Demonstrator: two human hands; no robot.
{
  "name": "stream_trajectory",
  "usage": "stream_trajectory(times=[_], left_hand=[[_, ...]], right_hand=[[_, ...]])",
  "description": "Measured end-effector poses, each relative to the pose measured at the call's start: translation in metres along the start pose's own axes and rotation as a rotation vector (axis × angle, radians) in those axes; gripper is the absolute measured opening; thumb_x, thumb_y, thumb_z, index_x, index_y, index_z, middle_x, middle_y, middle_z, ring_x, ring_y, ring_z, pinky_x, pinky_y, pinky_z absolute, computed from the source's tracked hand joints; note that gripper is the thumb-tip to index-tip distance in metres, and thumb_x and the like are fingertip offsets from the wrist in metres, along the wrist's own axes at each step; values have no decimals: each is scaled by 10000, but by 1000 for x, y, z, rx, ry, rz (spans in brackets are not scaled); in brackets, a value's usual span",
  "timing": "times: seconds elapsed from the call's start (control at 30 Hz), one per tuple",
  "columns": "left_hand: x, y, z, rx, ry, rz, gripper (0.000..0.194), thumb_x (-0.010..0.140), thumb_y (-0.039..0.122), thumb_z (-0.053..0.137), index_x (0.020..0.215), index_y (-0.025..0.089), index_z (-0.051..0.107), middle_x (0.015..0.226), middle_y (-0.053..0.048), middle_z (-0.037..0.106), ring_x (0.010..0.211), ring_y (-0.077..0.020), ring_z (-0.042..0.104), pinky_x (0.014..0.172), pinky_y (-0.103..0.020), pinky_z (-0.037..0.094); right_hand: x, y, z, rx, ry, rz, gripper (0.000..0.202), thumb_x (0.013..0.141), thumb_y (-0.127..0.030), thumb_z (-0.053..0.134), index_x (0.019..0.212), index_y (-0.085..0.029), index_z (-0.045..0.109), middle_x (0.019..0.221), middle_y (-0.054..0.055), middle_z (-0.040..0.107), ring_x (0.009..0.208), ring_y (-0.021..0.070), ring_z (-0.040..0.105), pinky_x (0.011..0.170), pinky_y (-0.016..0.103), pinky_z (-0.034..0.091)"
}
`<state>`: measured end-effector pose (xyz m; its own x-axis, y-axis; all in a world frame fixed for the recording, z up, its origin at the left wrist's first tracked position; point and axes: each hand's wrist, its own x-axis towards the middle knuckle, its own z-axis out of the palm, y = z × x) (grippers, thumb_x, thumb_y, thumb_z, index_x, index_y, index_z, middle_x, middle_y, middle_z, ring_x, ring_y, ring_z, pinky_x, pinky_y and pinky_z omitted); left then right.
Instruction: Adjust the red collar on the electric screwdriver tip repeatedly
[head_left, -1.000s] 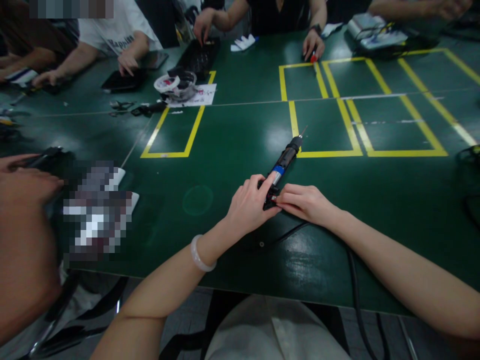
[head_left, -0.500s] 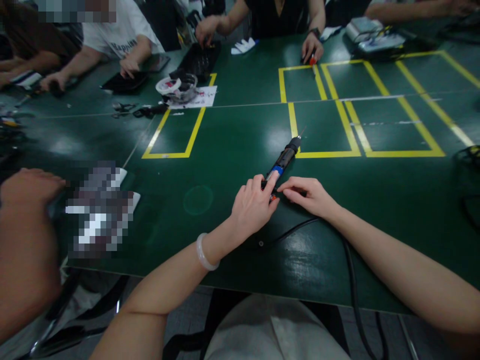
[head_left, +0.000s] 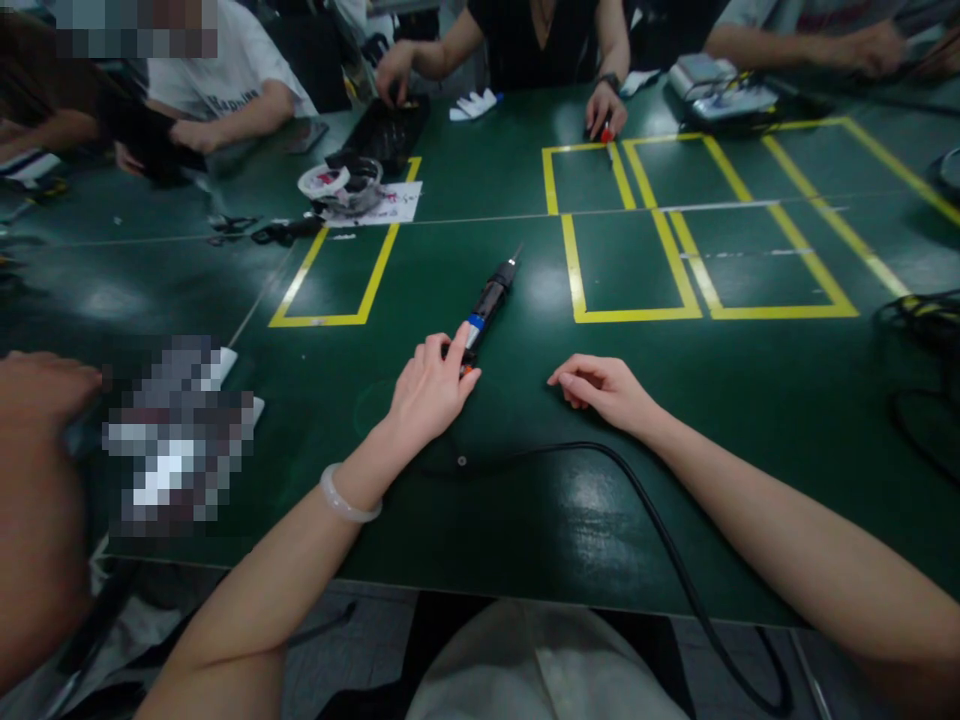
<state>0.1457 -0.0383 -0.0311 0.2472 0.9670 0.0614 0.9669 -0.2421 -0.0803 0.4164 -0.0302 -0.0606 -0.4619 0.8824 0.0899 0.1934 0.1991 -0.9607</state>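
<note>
My left hand (head_left: 435, 385) is closed over the rear of an electric screwdriver (head_left: 489, 300), which lies on the green table pointing away and slightly right. The tool has a dark body, a blue band and a thin metal bit. From its rear a black cable (head_left: 637, 480) curves right and drops over the near table edge. My right hand (head_left: 600, 390) rests on the table to the right, apart from the tool. Its fingers are curled together and I see nothing in them.
Yellow tape outlines (head_left: 637, 317) mark the table (head_left: 510, 520). Rolls of tape (head_left: 352, 185) sit on white paper (head_left: 405, 203) at the far left. Co-workers' hands are busy across the table, and a person's arm (head_left: 37, 500) is close on my left. Black cables (head_left: 926, 325) lie at right.
My left hand has moved left with the electric screwdriver, away from my right hand. My right hand stays nearly in place, its fingers now clear of the tool. The cable has shifted left too.
</note>
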Motion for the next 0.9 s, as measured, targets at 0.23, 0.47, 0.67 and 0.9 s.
stream_trajectory(times=[0.23, 0.47, 0.67, 0.9], left_hand=[[23, -86, 15, 40, 13, -242, 696, 989, 499, 366, 1585, 159, 247, 1325, -230, 474, 1146, -392, 539, 918, -496, 481], [41, -176, 24, -35, -13, -520, 704, 997, 491, 342, 1577, 109, 227, 1394, -257, 399, 1223, -394, 463, 979, -570, 410], [50, -212, 27, -80, -22, -673, 674, 1020, 465, 322, 1568, 87, 217, 1437, -232, 333, 1229, -363, 401, 988, -591, 379], [45, -206, 28, 20, 23, -623, 662, 1034, 527, 244, 1544, 105, 231, 1379, -180, 367, 1172, -311, 402, 956, -516, 383]], right_hand=[[0, 0, 1, -23, -8, 11, 254, 944, -351, 564, 923, -140, 704, 668, 7, 601, 568, 115, 564, 531, 235, 441], [0, -1, 1, -40, -14, -4, 250, 941, -348, 565, 914, -143, 703, 661, 6, 602, 568, 117, 567, 537, 237, 442], [0, -1, 1, -44, -21, -3, 255, 943, -356, 565, 919, -145, 705, 674, 7, 608, 571, 116, 575, 537, 236, 448], [0, -4, 1, -60, -20, 4, 258, 941, -370, 570, 910, -153, 705, 674, 12, 617, 572, 120, 575, 540, 240, 449]])
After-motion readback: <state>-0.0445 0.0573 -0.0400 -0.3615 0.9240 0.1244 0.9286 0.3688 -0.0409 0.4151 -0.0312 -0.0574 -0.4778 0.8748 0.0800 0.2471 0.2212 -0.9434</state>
